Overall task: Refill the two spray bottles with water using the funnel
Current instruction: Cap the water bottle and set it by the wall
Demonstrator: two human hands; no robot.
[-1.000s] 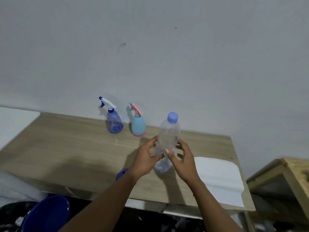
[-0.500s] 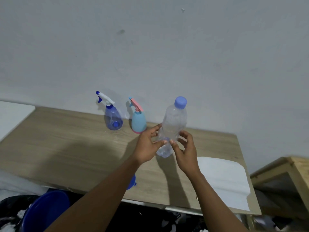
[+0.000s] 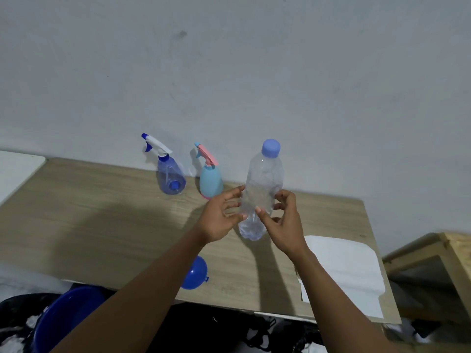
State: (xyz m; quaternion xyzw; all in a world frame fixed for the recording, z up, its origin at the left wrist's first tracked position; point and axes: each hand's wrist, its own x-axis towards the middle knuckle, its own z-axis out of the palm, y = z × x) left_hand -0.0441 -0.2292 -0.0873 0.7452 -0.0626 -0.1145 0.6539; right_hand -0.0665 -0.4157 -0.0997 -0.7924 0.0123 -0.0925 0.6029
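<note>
A clear plastic water bottle point(image 3: 263, 179) with a blue cap stands upright near the middle of the wooden table point(image 3: 102, 220). My left hand point(image 3: 219, 217) touches its left side with spread fingers. My right hand point(image 3: 283, 222) has its thumb on the front and its fingers curled behind. A see-through blue spray bottle point(image 3: 169, 178) with a white trigger and a light blue spray bottle point(image 3: 210, 180) with a pink trigger stand by the wall, left of the water bottle. The blue funnel point(image 3: 195, 273) lies at the table's front edge, partly hidden by my left forearm.
A white sheet point(image 3: 341, 266) lies on the table's right front corner. A blue basin point(image 3: 63, 317) sits below the table's front edge at the left. A wooden stand point(image 3: 448, 248) is to the right of the table. The wall runs right behind the table.
The water bottle moved away from me and a little to the right, and now stands upright on the table. My fingers have spread wider around it.
</note>
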